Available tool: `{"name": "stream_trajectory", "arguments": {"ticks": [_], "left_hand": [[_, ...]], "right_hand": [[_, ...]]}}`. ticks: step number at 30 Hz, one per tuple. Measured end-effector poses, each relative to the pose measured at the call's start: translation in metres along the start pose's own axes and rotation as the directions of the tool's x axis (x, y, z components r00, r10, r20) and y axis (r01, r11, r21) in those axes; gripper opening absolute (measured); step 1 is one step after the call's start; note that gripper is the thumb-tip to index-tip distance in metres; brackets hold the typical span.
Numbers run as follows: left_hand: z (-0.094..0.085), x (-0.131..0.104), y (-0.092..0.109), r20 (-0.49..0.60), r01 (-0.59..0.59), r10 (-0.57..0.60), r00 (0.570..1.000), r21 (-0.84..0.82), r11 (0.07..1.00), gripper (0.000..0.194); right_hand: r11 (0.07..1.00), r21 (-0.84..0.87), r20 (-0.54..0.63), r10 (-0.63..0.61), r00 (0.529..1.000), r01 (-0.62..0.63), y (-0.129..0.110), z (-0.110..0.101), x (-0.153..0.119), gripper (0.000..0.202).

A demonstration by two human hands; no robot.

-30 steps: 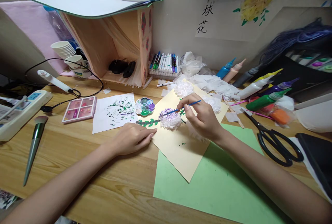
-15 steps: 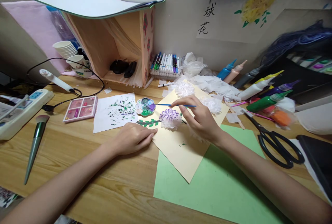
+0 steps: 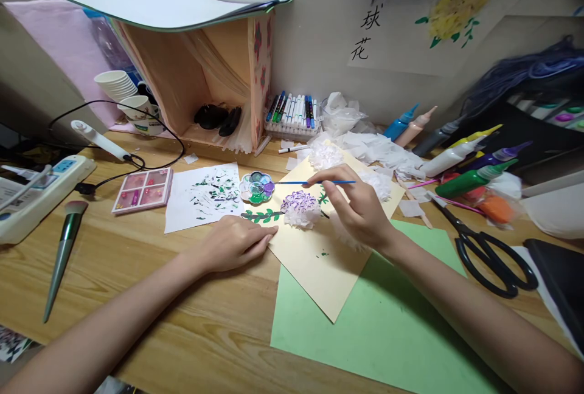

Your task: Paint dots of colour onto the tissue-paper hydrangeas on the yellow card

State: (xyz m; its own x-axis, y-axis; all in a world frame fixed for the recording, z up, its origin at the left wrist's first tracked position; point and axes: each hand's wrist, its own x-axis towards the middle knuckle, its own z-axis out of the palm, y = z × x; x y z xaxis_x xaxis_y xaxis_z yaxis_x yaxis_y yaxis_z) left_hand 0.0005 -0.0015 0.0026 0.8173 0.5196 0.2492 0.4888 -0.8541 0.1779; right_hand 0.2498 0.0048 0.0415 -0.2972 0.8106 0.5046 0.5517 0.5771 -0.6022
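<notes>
A thin blue paintbrush (image 3: 292, 183) is pinched in my right hand (image 3: 358, 211), level above the cream paper. Its tip is at the right rim of a flower-shaped paint palette (image 3: 257, 188) with green, purple and white paint. My left hand (image 3: 239, 243) lies low on the wood, holding no object, its index fingertip on the left edge of the cream paper (image 3: 314, 278). On that paper sits a ruffled tissue flower (image 3: 300, 208), purple on top and white below, beside a painted green leaf sprig (image 3: 262, 216). Other white tissue flowers (image 3: 326, 155) lie farther back, one partly hidden by my right hand.
Green paper (image 3: 365, 345) lies under the cream sheet. Black scissors (image 3: 490, 248) and paint bottles (image 3: 474, 178) are at right. At left are a paint-smeared white sheet (image 3: 182, 199), a pink case (image 3: 142, 190), a large brush (image 3: 66, 254) and a power strip (image 3: 50, 193). Markers (image 3: 292, 114) stand behind.
My right hand has shifted slightly right with the paintbrush, drawing its tip from over the palette toward the rim. My left hand has stayed in place.
</notes>
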Motion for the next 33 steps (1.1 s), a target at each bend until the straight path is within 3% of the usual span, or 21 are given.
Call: {"name": "stream_trajectory", "arguments": {"ticks": [4, 8, 33], "left_hand": [[0.0008, -0.0007, -0.0005, 0.001, 0.009, -0.009, 1.0, -0.012, 1.0, 0.029], [0.0001, -0.0001, -0.0007, 0.007, 0.009, -0.009, 1.0, -0.014, 1.0, 0.029], [-0.0007, 0.001, -0.0006, -0.005, -0.004, 0.004, 1.0, -0.01, 1.0, 0.029]], "right_hand": [[0.994, 0.031, -0.093, -0.101, 0.991, 0.104, -0.0042, -0.002, -0.0022, 0.019], [0.98, -0.015, -0.078, -0.2, 0.977, 0.2, -0.0072, 0.0004, -0.0033, 0.017], [0.962, -0.067, -0.07, -0.269, 0.96, 0.265, -0.0063, 0.0017, -0.0031, 0.017]]}}
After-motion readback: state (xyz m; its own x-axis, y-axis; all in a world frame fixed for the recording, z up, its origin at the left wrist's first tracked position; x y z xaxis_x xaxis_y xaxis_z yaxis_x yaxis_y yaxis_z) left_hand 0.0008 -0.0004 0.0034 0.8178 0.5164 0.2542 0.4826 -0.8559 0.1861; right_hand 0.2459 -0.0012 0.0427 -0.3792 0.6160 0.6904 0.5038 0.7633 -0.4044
